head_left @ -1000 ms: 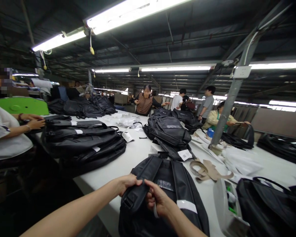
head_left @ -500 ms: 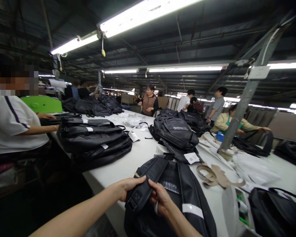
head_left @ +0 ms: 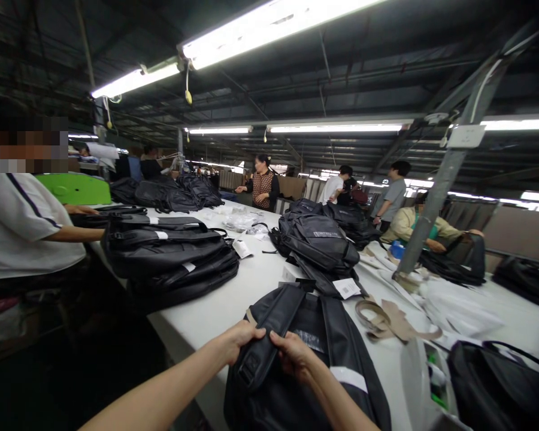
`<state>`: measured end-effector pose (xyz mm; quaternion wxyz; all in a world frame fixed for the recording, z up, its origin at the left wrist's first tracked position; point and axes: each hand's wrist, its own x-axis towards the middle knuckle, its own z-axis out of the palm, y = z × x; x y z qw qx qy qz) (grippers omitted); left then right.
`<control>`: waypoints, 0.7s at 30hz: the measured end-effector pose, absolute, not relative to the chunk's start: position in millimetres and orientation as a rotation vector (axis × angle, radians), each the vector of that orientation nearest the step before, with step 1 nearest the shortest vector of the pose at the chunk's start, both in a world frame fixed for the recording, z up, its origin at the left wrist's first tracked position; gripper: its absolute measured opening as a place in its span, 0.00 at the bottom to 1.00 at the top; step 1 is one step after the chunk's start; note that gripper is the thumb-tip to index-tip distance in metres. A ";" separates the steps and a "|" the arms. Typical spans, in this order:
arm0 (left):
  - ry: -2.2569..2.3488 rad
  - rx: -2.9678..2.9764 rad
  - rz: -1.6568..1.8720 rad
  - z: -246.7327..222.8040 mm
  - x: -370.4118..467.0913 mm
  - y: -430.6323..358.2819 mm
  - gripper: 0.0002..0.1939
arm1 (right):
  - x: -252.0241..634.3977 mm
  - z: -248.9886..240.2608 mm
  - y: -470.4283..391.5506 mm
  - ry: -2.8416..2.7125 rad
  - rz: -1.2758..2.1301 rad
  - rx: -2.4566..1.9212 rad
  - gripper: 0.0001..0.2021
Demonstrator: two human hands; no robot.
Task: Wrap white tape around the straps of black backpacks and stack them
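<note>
A black backpack (head_left: 312, 395) lies on the white table in front of me, its two shoulder straps facing up. Both hands pinch its left shoulder strap (head_left: 276, 317), one at each edge. My left hand (head_left: 242, 341) grips the outer edge, thumb on top, and my right hand (head_left: 296, 354) has the inner edge between thumb and curled fingers. Below them on the strap sits a black buckle (head_left: 248, 368). A white band (head_left: 348, 378) wraps the right strap, and a clear plastic patch shows on the back panel between the straps.
Stacked black backpacks (head_left: 175, 257) stand to the left, and more backpacks (head_left: 318, 236) lie ahead with a white tag (head_left: 347, 288). Brown paper strips (head_left: 386, 320), a white container (head_left: 426, 383) and a metal post (head_left: 435, 209) are to the right. Co-workers stand around the table (head_left: 211, 323).
Both hands stay on the strap and have shifted slightly, with the right hand's fingers a little more curled. The person across the table has moved left and extended an arm.
</note>
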<state>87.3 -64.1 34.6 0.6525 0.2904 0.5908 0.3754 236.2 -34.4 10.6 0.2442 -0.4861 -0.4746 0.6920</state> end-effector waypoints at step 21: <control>1.314 0.699 0.872 33.4 80.0 -60.9 0.08 | 303.9 90.8 -27.8 -1.982 2.014 -0.677 0.24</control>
